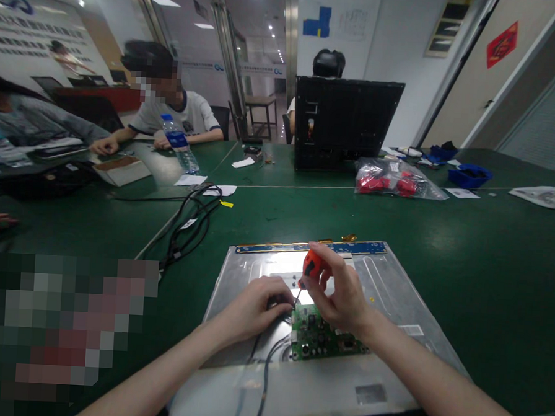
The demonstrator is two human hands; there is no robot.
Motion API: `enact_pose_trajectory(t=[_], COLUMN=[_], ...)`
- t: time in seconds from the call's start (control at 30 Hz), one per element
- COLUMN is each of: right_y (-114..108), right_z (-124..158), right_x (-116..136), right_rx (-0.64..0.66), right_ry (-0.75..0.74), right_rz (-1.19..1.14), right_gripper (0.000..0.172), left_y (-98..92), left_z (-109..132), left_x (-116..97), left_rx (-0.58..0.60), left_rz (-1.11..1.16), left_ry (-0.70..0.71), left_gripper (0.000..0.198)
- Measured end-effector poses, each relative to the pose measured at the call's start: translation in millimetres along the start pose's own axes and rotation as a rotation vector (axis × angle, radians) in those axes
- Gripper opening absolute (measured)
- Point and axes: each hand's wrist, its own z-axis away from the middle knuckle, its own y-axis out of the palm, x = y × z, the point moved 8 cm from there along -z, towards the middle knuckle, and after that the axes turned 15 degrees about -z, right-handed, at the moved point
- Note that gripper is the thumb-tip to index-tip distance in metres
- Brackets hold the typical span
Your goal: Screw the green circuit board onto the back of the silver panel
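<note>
1. Head view, work: a small red-and-black screwdriver (pixel 311 265) stands slightly tilted, thin shaft down at the upper-left corner of a green printed circuit board (pixel 315 337). Board lies on a flat silver metal panel (pixel 384 294), near side toward the wearer.
2. Right hand (pixel 345 292): fingers and thumb pinch the handle. Left hand (pixel 267 299): curled, thumb and fingertips close together by the shaft tip — can't tell if anything is gripped.
3. Step, my read: turning a fastener at that corner; in or out unclear. Next move calls for a seated tip, straight shaft, steady board.
4. Surface: dark green table (pixel 443 241); looped black cables (pixel 197 222) left of the panel, clear plastic bag of red items (pixel 395 180) beyond — beside an upright black flat housing (pixel 348 100).
5. Room: co-worker in a white shirt (pixel 194 108) seated far left, glass partition behind.
</note>
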Motion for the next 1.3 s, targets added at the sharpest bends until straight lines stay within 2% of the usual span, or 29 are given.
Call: enact_pose_trajectory(t=[0.2,0.53,0.73,1.3], right_y=[0.6,1.4,1.0,-2.0], right_z=[0.3,0.9,3.4,0.1], right_x=[-0.7,-1.8,-6.9,-0.9], right_rx=[-0.006,0.018,0.031,-0.022], right_ry=[-0.025,0.028,0.084,0.002], right_rz=[0.004,-0.049,-0.052,-0.007], right_gripper=[0.058,0.063,0.06,0.054], left_y=[0.7,0.2,1.0,0.5], left_z=[0.6,0.1,0.5,-0.3], left_x=[1.1,0.1,1.0,0.5], left_rx=[-0.007,-0.008,-0.009,-0.003], left_rz=[0.016,0.008,-0.024,0.018], left_ry=[-0.002,0.008,0.002,0.009], left_gripper=[0.008,0.009,0.008,0.009])
